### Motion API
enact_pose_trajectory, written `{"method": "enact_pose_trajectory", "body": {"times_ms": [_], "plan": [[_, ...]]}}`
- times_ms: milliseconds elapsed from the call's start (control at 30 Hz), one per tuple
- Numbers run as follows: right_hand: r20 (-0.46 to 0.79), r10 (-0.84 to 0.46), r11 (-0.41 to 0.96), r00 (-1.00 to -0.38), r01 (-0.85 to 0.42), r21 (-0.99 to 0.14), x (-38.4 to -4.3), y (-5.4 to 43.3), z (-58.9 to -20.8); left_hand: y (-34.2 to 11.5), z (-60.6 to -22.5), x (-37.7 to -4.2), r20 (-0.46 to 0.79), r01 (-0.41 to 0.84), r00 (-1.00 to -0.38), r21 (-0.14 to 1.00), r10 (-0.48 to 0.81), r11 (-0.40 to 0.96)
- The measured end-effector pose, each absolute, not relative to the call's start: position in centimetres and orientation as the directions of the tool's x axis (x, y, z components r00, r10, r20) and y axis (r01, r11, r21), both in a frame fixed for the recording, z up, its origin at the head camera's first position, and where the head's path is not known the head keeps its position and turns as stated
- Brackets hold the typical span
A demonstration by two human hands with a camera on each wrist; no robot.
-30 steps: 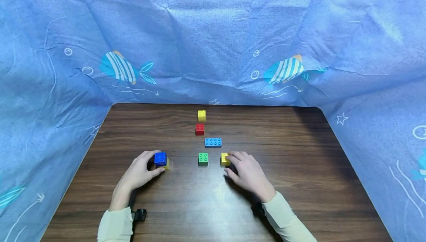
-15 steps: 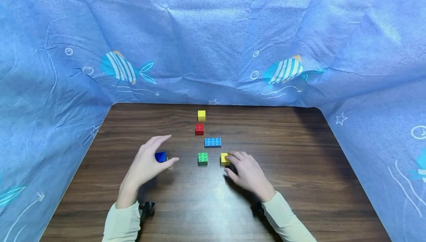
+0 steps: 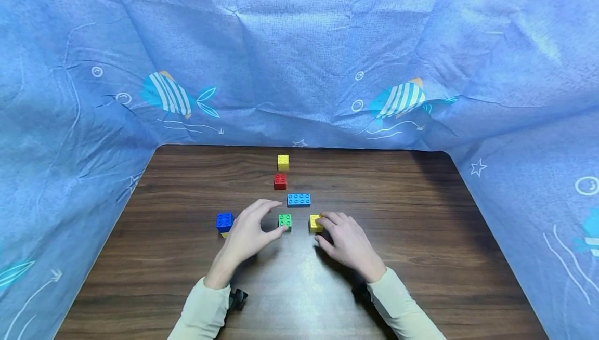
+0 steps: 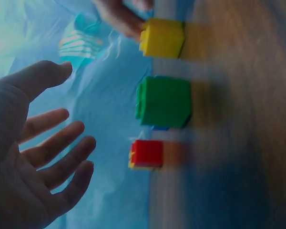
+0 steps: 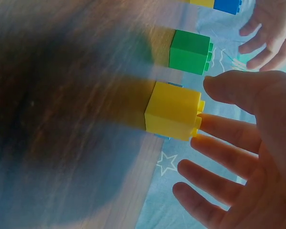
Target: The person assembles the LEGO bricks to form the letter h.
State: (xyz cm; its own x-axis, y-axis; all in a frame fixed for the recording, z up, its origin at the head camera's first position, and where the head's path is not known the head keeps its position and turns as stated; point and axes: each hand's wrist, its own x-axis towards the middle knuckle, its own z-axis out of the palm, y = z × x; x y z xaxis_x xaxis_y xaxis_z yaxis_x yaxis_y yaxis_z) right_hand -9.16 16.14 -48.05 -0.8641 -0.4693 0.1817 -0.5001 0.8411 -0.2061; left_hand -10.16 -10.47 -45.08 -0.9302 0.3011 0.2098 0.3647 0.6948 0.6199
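Note:
My left hand (image 3: 248,232) hovers just left of the green brick (image 3: 285,221), thumb and fingers spread around a gap, holding nothing. The left wrist view shows that palm (image 4: 19,157) apart from the green brick (image 4: 164,101). Beside the square yellow brick (image 3: 314,223) is my right hand (image 3: 348,241), its fingertips over or near the brick's right side. In the right wrist view its thumb stands apart from the yellow brick (image 5: 174,110); whether the fingers touch the studs I cannot tell. A dark blue brick (image 3: 224,221) sits on a yellow one (image 3: 224,235), left of my left hand.
Farther back on the wooden table (image 3: 374,189) lie a long blue brick (image 3: 298,200), a red brick (image 3: 280,181) and another yellow brick (image 3: 283,162). A blue fish-print cloth (image 3: 290,69) hangs behind the table and at its sides.
My left hand has let go of the stacked blue and yellow bricks and moved right to the green brick. The right hand stays where it was.

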Motion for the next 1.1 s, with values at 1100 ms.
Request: {"method": "enact_pose_trajectory", "body": {"times_ms": [1100], "plan": [[0.165, -0.486, 0.831, -0.858, -0.513, -0.215, -11.1, 15.9, -49.5, -8.5, -48.8, -12.2, -0.035, 0.197, -0.956, 0.656, 0.290, 0.729]]}}
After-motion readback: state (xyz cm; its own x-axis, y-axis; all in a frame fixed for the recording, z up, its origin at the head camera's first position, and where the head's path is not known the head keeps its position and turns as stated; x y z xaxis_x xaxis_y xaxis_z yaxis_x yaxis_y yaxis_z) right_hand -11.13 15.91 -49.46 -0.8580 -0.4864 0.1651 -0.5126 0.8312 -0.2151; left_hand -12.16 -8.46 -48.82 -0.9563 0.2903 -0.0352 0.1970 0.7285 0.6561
